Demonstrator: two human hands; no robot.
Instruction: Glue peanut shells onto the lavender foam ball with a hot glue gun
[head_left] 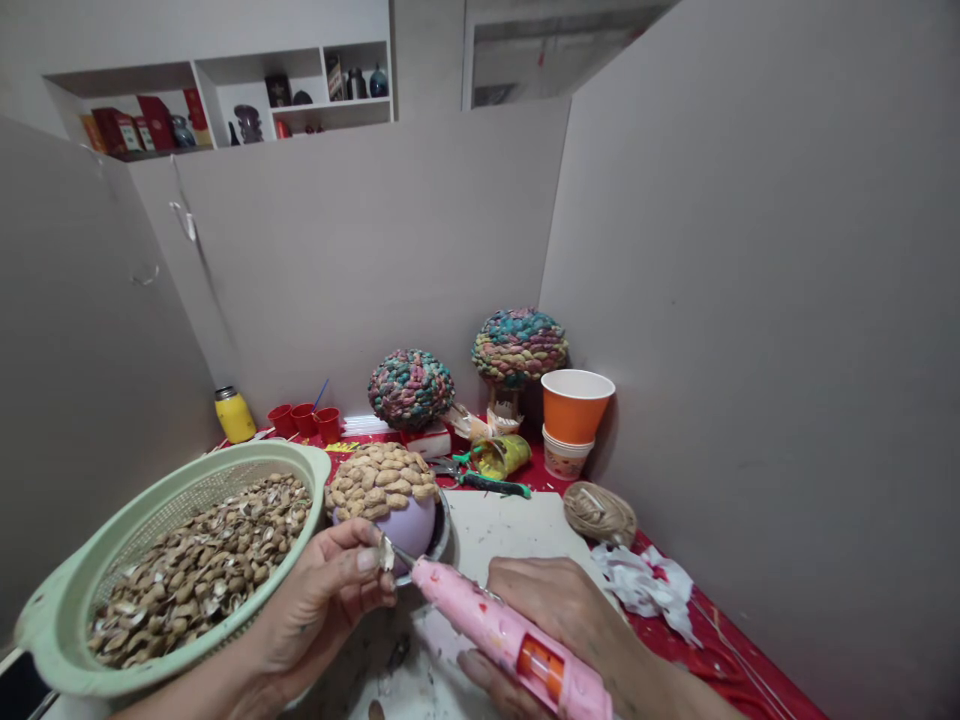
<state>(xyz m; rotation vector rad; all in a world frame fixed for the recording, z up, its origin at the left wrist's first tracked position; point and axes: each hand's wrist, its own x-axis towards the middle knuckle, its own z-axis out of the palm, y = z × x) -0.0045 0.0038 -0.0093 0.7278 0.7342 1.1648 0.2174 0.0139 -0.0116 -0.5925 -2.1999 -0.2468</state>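
Note:
Between thumb and fingertips, my left hand (pixel 341 580) pinches a small peanut shell piece (pixel 386 553), its pale inside showing. My right hand (pixel 559 625) is wrapped round a pink glue gun (pixel 487 620), whose metal tip points left at the shell, touching or almost touching it. Behind them, a purple ball (pixel 409 525) with its top covered in peanut shells (pixel 382 477) rests in a metal bowl (pixel 444 530). To the left stands a green colander (pixel 319 462) holding many shells.
Two multicoloured shell-covered balls (pixel 411 389) (pixel 519 347) stand at the back, near orange paper cups (pixel 576 410). Pliers (pixel 491 485), a twine roll (pixel 600 513) and crumpled white plastic (pixel 649 585) lie right. Red cups (pixel 304 419) and a yellow bottle (pixel 235 415) stand back left. Grey panels enclose the table.

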